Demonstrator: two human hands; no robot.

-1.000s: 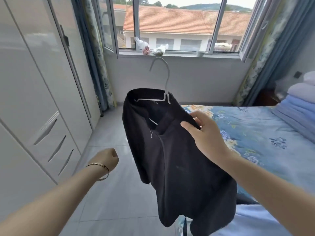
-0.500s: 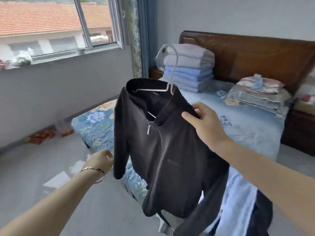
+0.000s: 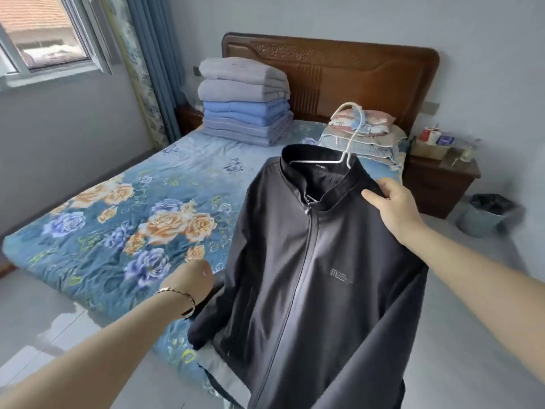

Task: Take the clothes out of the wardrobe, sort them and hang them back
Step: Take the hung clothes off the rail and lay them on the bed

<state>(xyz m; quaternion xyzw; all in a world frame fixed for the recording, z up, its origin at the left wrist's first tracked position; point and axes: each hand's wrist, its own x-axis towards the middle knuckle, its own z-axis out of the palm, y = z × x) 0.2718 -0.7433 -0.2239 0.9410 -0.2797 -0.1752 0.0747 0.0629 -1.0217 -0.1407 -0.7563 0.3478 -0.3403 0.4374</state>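
A dark zip-up jacket (image 3: 309,261) hangs on a white hanger (image 3: 349,134) in front of me, over the foot of the bed. My right hand (image 3: 392,202) grips the jacket at its shoulder, beside the collar, and holds it up. My left hand (image 3: 193,277), with a bracelet on the wrist, is just left of the jacket's sleeve, fingers loosely curled and blurred; whether it touches the sleeve is unclear. The wardrobe is out of view.
The bed (image 3: 124,208) with a blue floral cover lies ahead. A stack of folded blankets (image 3: 243,101) and pillows (image 3: 362,128) sit by the wooden headboard (image 3: 330,69). A nightstand (image 3: 439,175) and a bin (image 3: 486,214) stand at the right. Other clothes lie under the jacket.
My view has swung right from the wardrobe and window to the bed. The jacket has come along in my right hand, now facing me front-on. My left hand has moved up toward its sleeve.
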